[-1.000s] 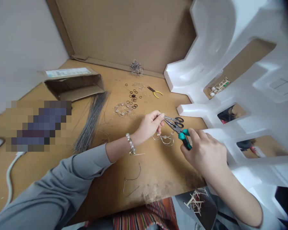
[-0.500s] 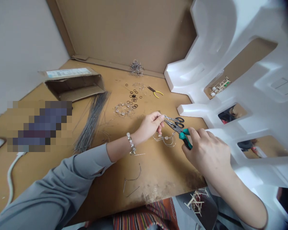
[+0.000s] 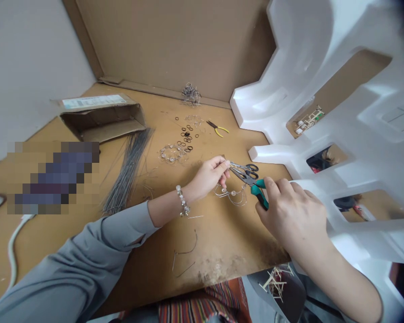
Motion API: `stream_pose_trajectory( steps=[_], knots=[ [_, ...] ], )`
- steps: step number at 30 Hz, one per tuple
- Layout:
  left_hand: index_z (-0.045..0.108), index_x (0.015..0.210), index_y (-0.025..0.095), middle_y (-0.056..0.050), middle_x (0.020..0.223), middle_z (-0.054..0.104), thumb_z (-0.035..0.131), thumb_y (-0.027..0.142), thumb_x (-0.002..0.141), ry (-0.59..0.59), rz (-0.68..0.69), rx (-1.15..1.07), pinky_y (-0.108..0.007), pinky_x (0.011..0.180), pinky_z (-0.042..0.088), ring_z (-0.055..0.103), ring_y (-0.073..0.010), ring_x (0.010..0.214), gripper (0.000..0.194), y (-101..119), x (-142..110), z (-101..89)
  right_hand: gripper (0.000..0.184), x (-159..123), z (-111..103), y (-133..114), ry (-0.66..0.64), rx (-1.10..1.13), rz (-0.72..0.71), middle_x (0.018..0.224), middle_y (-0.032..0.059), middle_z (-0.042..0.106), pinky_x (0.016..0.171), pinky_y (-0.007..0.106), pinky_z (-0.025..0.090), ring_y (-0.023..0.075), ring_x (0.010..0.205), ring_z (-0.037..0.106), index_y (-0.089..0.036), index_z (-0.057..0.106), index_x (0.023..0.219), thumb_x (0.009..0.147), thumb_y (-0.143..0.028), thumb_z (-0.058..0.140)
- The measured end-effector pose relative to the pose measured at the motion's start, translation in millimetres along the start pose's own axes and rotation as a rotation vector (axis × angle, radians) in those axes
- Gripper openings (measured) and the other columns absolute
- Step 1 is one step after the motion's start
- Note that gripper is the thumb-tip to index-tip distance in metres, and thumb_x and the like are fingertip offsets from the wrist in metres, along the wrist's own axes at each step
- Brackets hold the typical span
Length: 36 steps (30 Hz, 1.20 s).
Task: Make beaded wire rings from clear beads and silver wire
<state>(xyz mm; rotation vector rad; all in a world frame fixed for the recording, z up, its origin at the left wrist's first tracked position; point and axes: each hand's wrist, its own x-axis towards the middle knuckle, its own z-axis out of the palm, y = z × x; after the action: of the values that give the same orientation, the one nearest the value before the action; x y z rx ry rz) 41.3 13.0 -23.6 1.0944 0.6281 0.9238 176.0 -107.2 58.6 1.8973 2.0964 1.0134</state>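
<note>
My left hand (image 3: 208, 177) pinches the top of a thin silver wire piece with clear beads (image 3: 231, 194), which hangs down onto the cardboard surface (image 3: 222, 233). My right hand (image 3: 294, 215) is closed round teal-handled pliers (image 3: 254, 185), whose jaws meet the wire right at my left fingertips. A pair of black-handled scissors (image 3: 249, 168) lies just behind the pliers. A beaded bracelet is on my left wrist.
A bundle of grey wires (image 3: 128, 170) lies at left beside an open cardboard box (image 3: 103, 116). Black rings (image 3: 186, 137), a beaded loop (image 3: 171, 153), yellow-handled pliers (image 3: 217, 128) and a wire tangle (image 3: 191, 95) lie further back. White foam packing (image 3: 323, 89) stands at right.
Both hands have stayed almost in place; my right hand has edged slightly down and right while the pliers keep hold at the wire.
</note>
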Motion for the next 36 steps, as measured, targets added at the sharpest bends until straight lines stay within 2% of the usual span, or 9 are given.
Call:
stream_pose_trajectory(
  steps=[8, 12, 18, 22, 25, 27, 29, 32, 36],
  knots=[
    [0.047, 0.073, 0.015, 0.005, 0.059, 0.052, 0.045, 0.020, 0.089, 0.027, -0.012, 0.032, -0.017, 0.040, 0.045, 0.045, -0.0032, 0.037, 0.017, -1, -1, 1.4, 0.020, -1, 3, 1, -0.025, 0.032, 0.009, 0.060, 0.0038, 0.054, 0.049, 0.028, 0.016, 0.0145, 0.052, 0.047, -0.017, 0.058, 0.076, 0.080, -0.030, 0.044],
    [0.048, 0.072, 0.015, 0.004, 0.060, 0.054, 0.046, 0.025, 0.088, 0.037, 0.050, 0.130, -0.017, 0.043, 0.045, 0.049, -0.0038, 0.039, 0.018, -5, -1, 0.0, 0.021, -1, 8, 0, -0.058, 0.050, 0.040, 0.061, 0.0037, 0.054, 0.048, 0.028, 0.014, 0.0150, 0.053, 0.049, -0.017, 0.059, 0.080, 0.078, -0.034, 0.046],
    [0.050, 0.072, 0.015, 0.002, 0.063, 0.057, 0.050, 0.032, 0.086, 0.113, 0.115, 0.244, -0.015, 0.044, 0.040, 0.053, -0.0043, 0.043, 0.022, -13, 7, -8.8, 0.029, -3, 11, -4, -0.133, 0.119, 0.086, 0.075, 0.0066, 0.059, 0.048, 0.028, 0.020, 0.0201, 0.067, 0.056, -0.018, 0.060, 0.096, 0.075, -0.034, 0.049],
    [0.053, 0.078, 0.015, 0.002, 0.068, 0.059, 0.050, 0.034, 0.085, 0.143, 0.145, 0.238, -0.015, 0.045, 0.040, 0.054, -0.0045, 0.045, 0.020, -15, 14, -16.5, 0.034, -16, 15, 1, -0.215, 0.349, 0.142, 0.088, 0.0025, 0.063, 0.049, 0.026, 0.028, 0.0181, 0.069, 0.059, -0.024, 0.056, 0.106, 0.074, -0.035, 0.050],
    [0.052, 0.079, 0.015, 0.002, 0.070, 0.058, 0.051, 0.036, 0.085, 0.126, 0.169, 0.178, -0.017, 0.047, 0.042, 0.053, -0.0047, 0.046, 0.022, -13, 16, -18.7, 0.036, -26, 30, 5, -0.235, 0.481, 0.285, 0.097, 0.0007, 0.064, 0.053, 0.026, 0.033, 0.0174, 0.069, 0.060, -0.027, 0.052, 0.112, 0.078, -0.036, 0.048],
    [0.051, 0.078, 0.015, 0.002, 0.069, 0.057, 0.052, 0.037, 0.084, 0.108, 0.149, 0.092, -0.017, 0.047, 0.043, 0.052, -0.0047, 0.045, 0.023, -8, 15, -17.9, 0.036, -31, 46, 3, -0.244, 0.493, 0.379, 0.100, 0.0032, 0.064, 0.054, 0.027, 0.033, 0.0188, 0.071, 0.061, -0.025, 0.051, 0.114, 0.081, -0.037, 0.046],
    [0.050, 0.077, 0.015, 0.002, 0.068, 0.057, 0.054, 0.039, 0.082, 0.095, 0.095, 0.016, -0.017, 0.046, 0.043, 0.050, -0.0045, 0.045, 0.025, -2, 14, -16.0, 0.036, -31, 65, -4, -0.262, 0.475, 0.414, 0.101, 0.0065, 0.063, 0.055, 0.027, 0.032, 0.0207, 0.077, 0.060, -0.022, 0.052, 0.114, 0.082, -0.037, 0.044],
    [0.052, 0.077, 0.014, 0.001, 0.068, 0.059, 0.058, 0.040, 0.078, 0.100, 0.019, 0.023, -0.018, 0.045, 0.042, 0.051, -0.0051, 0.044, 0.027, 7, 10, -12.5, 0.034, -26, 89, -20, -0.269, 0.464, 0.384, 0.095, 0.0100, 0.061, 0.063, 0.029, 0.035, 0.0240, 0.089, 0.056, -0.017, 0.056, 0.109, 0.081, -0.035, 0.048],
    [0.059, 0.080, 0.012, -0.004, 0.074, 0.067, 0.061, 0.040, 0.076, 0.132, -0.018, 0.145, -0.018, 0.049, 0.044, 0.056, -0.0068, 0.049, 0.028, 12, 7, -9.9, 0.034, -20, 106, -40, -0.225, 0.526, 0.301, 0.097, 0.0114, 0.061, 0.074, 0.032, 0.036, 0.0242, 0.096, 0.051, -0.016, 0.057, 0.110, 0.082, -0.033, 0.049]
  ],
)
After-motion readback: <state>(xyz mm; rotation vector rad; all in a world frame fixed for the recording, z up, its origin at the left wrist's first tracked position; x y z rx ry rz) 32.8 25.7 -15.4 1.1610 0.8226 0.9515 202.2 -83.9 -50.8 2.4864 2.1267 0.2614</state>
